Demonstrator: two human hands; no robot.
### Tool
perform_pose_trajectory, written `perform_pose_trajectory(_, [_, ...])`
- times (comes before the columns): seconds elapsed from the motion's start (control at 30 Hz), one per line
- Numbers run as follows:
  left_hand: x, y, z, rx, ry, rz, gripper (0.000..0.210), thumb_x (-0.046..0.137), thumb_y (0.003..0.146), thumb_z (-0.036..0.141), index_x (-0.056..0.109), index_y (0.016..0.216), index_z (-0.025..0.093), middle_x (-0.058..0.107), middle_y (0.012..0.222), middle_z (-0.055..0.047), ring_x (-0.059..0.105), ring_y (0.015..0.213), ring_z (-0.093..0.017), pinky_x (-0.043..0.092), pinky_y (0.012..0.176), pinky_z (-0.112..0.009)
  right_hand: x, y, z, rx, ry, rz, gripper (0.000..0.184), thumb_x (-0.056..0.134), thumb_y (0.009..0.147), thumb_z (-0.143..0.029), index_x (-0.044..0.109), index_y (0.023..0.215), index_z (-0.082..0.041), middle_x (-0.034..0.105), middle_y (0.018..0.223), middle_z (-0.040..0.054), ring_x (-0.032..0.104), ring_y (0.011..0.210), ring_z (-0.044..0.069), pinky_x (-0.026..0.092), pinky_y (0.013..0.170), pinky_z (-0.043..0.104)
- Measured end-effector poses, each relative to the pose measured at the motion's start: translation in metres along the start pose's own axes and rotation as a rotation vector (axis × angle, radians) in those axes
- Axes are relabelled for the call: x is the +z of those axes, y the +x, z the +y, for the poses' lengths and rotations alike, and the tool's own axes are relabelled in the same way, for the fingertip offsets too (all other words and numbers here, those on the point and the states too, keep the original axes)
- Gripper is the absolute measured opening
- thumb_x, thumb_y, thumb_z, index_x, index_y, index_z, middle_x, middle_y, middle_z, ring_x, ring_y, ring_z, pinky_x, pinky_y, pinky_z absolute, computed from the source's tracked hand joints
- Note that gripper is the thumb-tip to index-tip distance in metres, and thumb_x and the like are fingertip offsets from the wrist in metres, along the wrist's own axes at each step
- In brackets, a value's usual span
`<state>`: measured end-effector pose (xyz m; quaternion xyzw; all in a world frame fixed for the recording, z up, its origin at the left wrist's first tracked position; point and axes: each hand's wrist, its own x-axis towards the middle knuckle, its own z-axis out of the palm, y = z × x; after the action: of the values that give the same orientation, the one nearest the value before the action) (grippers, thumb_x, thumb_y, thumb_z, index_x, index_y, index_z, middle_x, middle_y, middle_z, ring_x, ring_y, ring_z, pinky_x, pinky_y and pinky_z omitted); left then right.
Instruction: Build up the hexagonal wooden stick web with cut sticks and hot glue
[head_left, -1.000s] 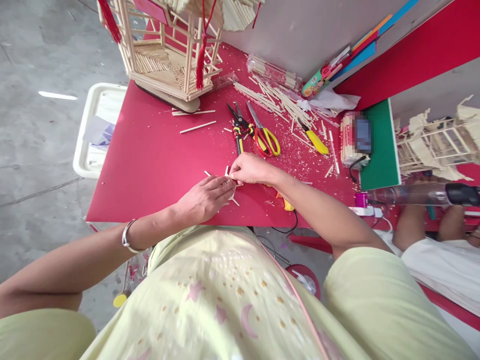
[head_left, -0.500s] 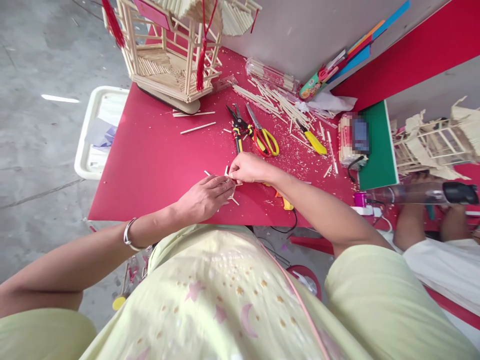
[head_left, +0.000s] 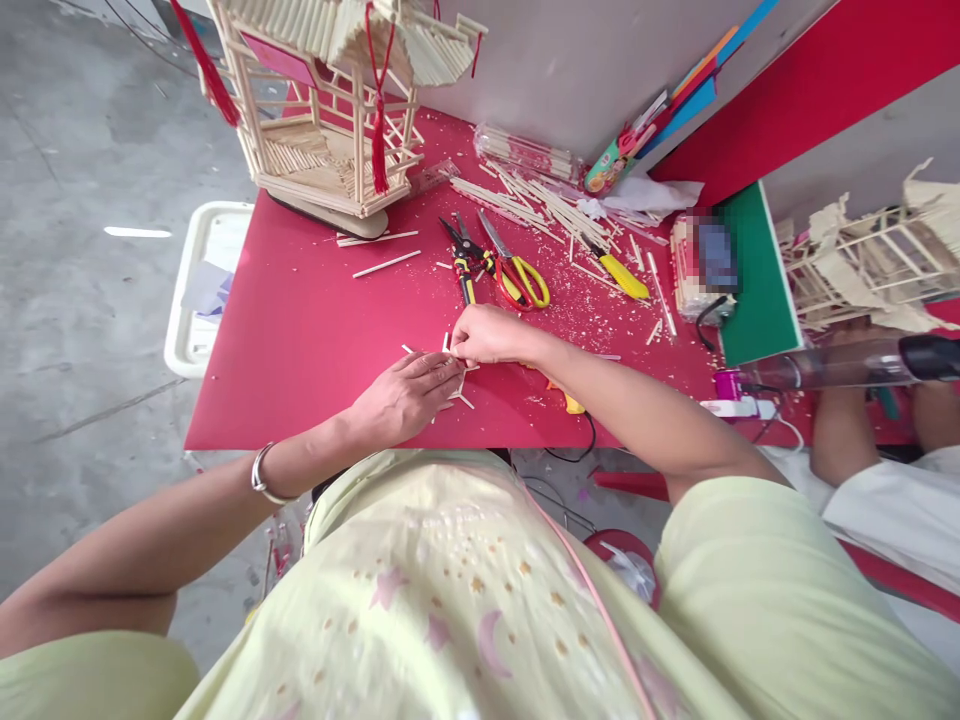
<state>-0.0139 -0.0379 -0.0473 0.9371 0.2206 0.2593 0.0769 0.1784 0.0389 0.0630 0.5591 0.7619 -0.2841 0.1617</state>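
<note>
A small frame of thin wooden sticks lies near the table's front edge, its stick ends poking out around my fingers. My left hand rests flat across it, fingers stretched out and covering most of it. From the other side, my right hand is closed in a pinch at the frame's upper edge; the exact stick between those fingertips is hidden. Just beyond my right hand lie black-and-yellow pliers and scissors with red and yellow handles. A yellow-handled tool is partly behind my right forearm.
On the red table stands a stick-built pavilion with red tassels. Loose sticks, a yellow-handled knife and crumbs spread at the back right. A clear bottle lies at right, near another person's arms.
The camera view has shifted slightly, so the table and pavilion appear a little lower and to the left. Both hands stay at the stick frame in nearly the same pose.
</note>
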Motion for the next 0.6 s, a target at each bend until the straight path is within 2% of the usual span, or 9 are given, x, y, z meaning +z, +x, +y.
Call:
perform_pose_trajectory(0.17, [0.0014, -0.0011, -0.0013, 0.006, -0.023, -0.002, 0.050, 0.052, 0.104, 0.023, 0.053, 0.153, 0.018, 0.058, 0.154, -0.013, 0.051, 0.145, -0.032, 0.046, 0.118, -0.053, -0.0024, -0.0023, -0.0026, 0.009, -0.014, 0.003, 0.016, 0.069, 0.082, -0.019, 0.085, 0.083, -0.020, 0.081, 0.082, 0.0048, 0.070, 0.079, 0.016, 0.038, 0.062, 0.024])
perform_pose_trajectory(0.37, [0.0033, -0.0020, -0.0022, -0.012, -0.047, -0.008, 0.052, 0.052, 0.104, 0.024, 0.050, 0.156, 0.020, 0.058, 0.155, -0.014, 0.050, 0.146, -0.032, 0.048, 0.117, -0.055, -0.0040, -0.0024, -0.0017, -0.006, 0.007, -0.019, 0.017, 0.067, 0.081, -0.016, 0.084, 0.077, -0.020, 0.080, 0.077, 0.0031, 0.069, 0.079, 0.015, 0.038, 0.062, 0.023])
perform_pose_trajectory(0.6, [0.0006, -0.0015, -0.0013, 0.003, -0.042, -0.005, 0.055, 0.053, 0.103, 0.023, 0.047, 0.158, 0.019, 0.055, 0.157, -0.014, 0.050, 0.147, -0.032, 0.047, 0.118, -0.054, -0.0078, -0.0020, -0.0060, 0.022, -0.015, -0.039, 0.016, 0.069, 0.078, -0.014, 0.084, 0.080, -0.019, 0.080, 0.079, 0.0041, 0.069, 0.078, 0.015, 0.037, 0.060, 0.024])
